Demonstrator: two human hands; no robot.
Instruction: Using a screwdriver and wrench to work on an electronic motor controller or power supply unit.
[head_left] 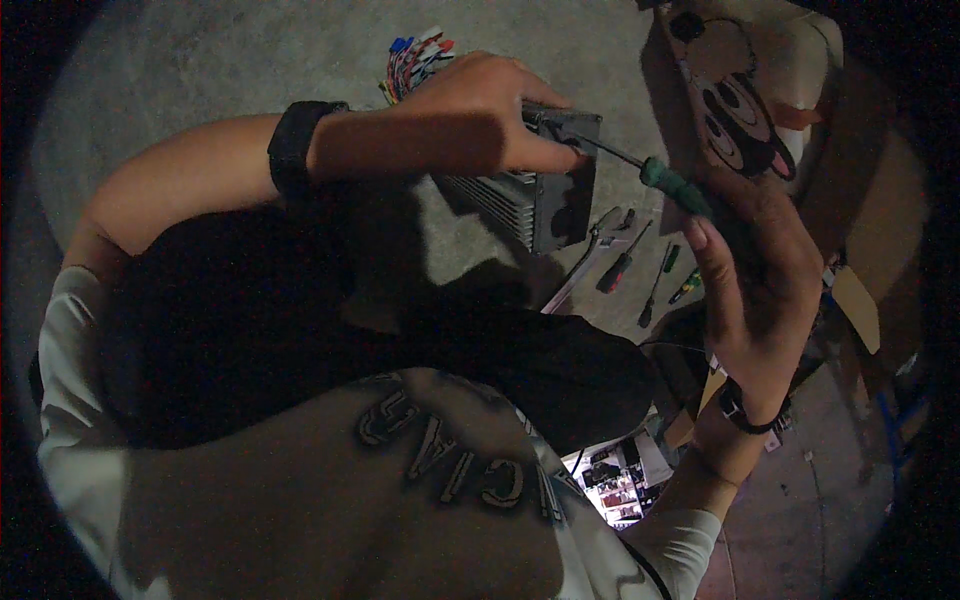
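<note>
My left hand point(485, 110), with a dark band at the wrist, is closed around the upper end of a dark metal box with finned sides point(562, 215). Its thumb lies across the box's end face. A bundle of coloured wires with connectors point(415, 62) spreads out beyond that hand. My right hand point(770, 280) holds a green-handled screwdriver point(668, 182) by the back of its handle, thumb on the near side. The screwdriver's shaft points left to the box's end face, near my left thumb. Whether the tip sits in a screw is too dark to tell.
On the concrete floor right of the box lie an adjustable wrench point(603, 232), a red-and-black screwdriver point(617, 272), another dark screwdriver point(652, 295) and a green-and-yellow tool point(686, 288). A bag with a cartoon face point(740, 100) stands at the far right. Near my right forearm a screen point(612, 492) glows.
</note>
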